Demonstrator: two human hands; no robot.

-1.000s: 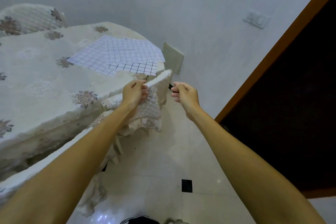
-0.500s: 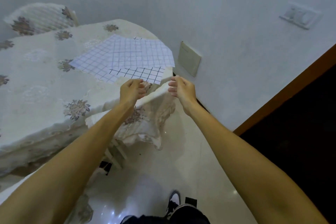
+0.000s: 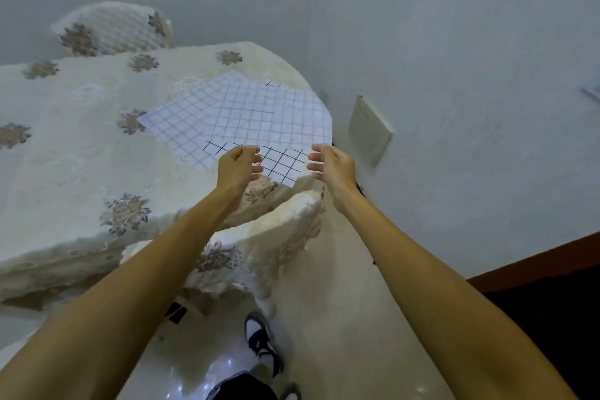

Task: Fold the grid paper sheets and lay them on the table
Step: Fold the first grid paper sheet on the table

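Several grid paper sheets point(image 3: 246, 110) lie overlapped near the right end of the table point(image 3: 81, 146), which wears a cream floral cloth. The nearest sheet point(image 3: 279, 162) has bold black lines and reaches the table's edge. My left hand point(image 3: 238, 166) hovers over that sheet's near edge with loosely curled fingers and holds nothing. My right hand point(image 3: 329, 162) hangs just past the sheet's right corner, fingers relaxed and also holding nothing. Both hands face each other about a hand's width apart.
A cloth-covered chair back point(image 3: 259, 237) stands right below my hands, against the table edge. Another covered chair point(image 3: 110, 29) is at the far side. A wall plate point(image 3: 368, 130) sits on the wall to the right. My shoe point(image 3: 259, 338) is on the glossy floor.
Both hands have let go of the chair cover and risen up to the near edge of the grid sheets. The view has tilted up and toward the table.
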